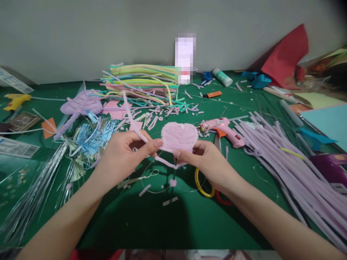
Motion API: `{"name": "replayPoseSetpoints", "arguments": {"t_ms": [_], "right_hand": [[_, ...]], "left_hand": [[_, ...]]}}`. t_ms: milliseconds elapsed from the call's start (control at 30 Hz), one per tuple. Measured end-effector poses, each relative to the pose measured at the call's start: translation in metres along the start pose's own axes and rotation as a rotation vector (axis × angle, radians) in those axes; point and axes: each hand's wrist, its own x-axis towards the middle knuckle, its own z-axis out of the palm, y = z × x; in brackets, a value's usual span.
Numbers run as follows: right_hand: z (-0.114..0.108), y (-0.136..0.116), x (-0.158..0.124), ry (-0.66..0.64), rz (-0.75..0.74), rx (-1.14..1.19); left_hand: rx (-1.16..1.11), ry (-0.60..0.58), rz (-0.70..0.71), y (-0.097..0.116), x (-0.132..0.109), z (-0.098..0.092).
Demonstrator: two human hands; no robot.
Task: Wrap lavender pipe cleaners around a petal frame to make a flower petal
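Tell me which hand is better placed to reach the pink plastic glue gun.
Probably the right hand: the pink plastic glue gun lies just beyond it, to the right. The left hand is farther off. Both hold the fuzzy pink heart-shaped piece, so the right would have to let go first.

A hand could cross the tabletop (151,227) nearer than the pink heart (180,136); lilac stems (282,160) block the right.

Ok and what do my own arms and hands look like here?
Your left hand and right hand are both ungloved. The forearms are uncovered, with no sleeve, watch or bracelet showing. Some fingers are partly hidden, so rings are hard to judge.
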Motion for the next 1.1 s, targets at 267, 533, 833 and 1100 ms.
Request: {"name": "replayPoseSetpoints", "arguments": {"t_ms": [267, 533, 833, 1100], "right_hand": [[0.002, 0.0, 0.002, 0.018, 0.022, -0.014], [0.004, -0.002, 0.0, 0.04, 0.046, -0.076], [0.003, 0.004, 0.002, 0.017, 0.037, -0.07], [0.004, 0.003, 0.001, 0.02, 0.055, -0.014]], "left_hand": [[0.158, 0.004, -0.035, 0.007, -0.007, -0.004], [0.458, 0.054, 0.192, 0.009, -0.021, -0.004], [1.146, 0.174, 0.742, 0.032, -0.034, 0.018], [0.908, -0.032, 0.531, 0.025, -0.03, -0.005]]}}
